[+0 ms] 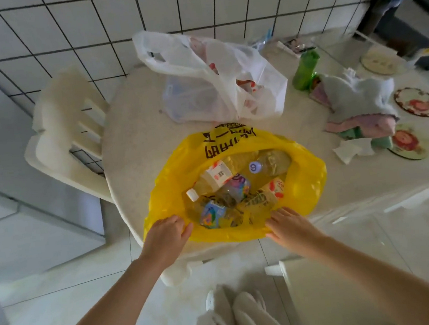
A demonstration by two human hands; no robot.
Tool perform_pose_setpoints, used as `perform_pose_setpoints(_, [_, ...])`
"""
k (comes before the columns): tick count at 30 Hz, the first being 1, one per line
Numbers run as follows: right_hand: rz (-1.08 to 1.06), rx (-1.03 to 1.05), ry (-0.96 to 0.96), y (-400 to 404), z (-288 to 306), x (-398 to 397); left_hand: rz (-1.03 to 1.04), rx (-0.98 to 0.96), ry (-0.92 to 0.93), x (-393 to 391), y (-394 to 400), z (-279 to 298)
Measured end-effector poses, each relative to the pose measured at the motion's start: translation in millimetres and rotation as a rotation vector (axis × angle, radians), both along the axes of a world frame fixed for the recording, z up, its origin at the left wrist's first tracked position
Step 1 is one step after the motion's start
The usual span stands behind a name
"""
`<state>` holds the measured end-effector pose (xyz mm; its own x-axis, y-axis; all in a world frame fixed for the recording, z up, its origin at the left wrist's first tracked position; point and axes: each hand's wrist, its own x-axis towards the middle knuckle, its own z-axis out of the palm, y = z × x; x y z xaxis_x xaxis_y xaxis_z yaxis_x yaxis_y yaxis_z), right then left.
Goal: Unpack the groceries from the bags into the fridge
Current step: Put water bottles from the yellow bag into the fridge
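Fingers of left hand [166, 233] and right hand [290, 224] grip yellow bag [312, 179] rim.

A home kitchen: tiled wall [64, 32], dining table [137, 133], plastic chair [68, 129].

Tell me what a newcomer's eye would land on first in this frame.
The bright yellow bag at the table's near edge, held open by the left hand and right hand gripping its rim, with drink bottles piled inside. Behind it, against the tiled wall, slumps a white plastic bag, with a green bottle to its right.
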<state>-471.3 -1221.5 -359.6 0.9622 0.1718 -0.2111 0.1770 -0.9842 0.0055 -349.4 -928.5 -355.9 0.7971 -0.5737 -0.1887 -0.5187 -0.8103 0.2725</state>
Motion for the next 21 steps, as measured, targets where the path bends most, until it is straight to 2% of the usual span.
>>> perform_pose_setpoints(4, [-0.071,0.105,0.114,-19.2,-5.1,-11.9,0.136,0.125,0.159,1.2,15.3,-3.3])
perform_pose_setpoints(6, [-0.149,0.143,0.204,-25.2,0.4,-7.8,0.165,0.089,0.181,4.4,16.7,-1.5])
perform_pose_setpoints(9, [-0.230,0.251,0.122,-31.3,11.7,6.3,0.180,-0.035,0.117,16.6,9.0,6.1])
perform_pose_setpoints(14, [-0.229,0.331,-0.132,-34.9,42.6,45.9,0.179,-0.161,0.073,45.2,-11.6,14.8])
perform_pose_setpoints(17, [-0.233,0.290,-0.202,-36.8,57.1,75.6,0.116,-0.190,0.063,64.0,-25.0,18.5])
perform_pose_setpoints(21, [-0.190,0.232,-0.186,-47.4,59.9,105.4,0.002,-0.105,-0.046,89.3,-34.2,16.6])
